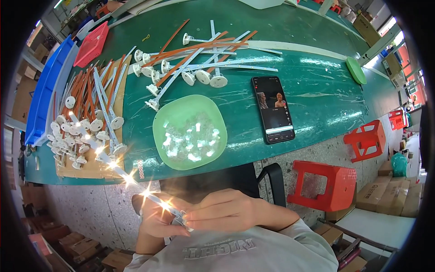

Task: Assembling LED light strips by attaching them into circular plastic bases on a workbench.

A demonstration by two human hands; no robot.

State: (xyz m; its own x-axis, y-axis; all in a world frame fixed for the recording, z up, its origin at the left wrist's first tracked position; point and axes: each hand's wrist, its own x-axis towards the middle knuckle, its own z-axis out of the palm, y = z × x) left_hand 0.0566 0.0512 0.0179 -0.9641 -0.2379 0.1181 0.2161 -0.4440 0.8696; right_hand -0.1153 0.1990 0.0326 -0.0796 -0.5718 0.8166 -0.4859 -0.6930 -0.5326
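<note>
In front of my chest, a lit LED strip (118, 171) slants up to the left, its row of small lamps glowing brightly. My left hand (156, 223) is closed round its lower end from below. My right hand (224, 211) pinches at the same end, where a small white part (179, 221) shows partly between the fingers. The fingers hide most of that joint. Beyond my hands, a light green bowl (159, 153) on the table holds many small clear pieces.
Strips with white round bases (218, 81) lie crossed on the green table (312, 72); more crowd a cardboard sheet (115, 173) at left. Also there: a phone (275, 119), blue tray (43, 95), red basket (92, 45), green dish (355, 70). Red stools (333, 187) stand right.
</note>
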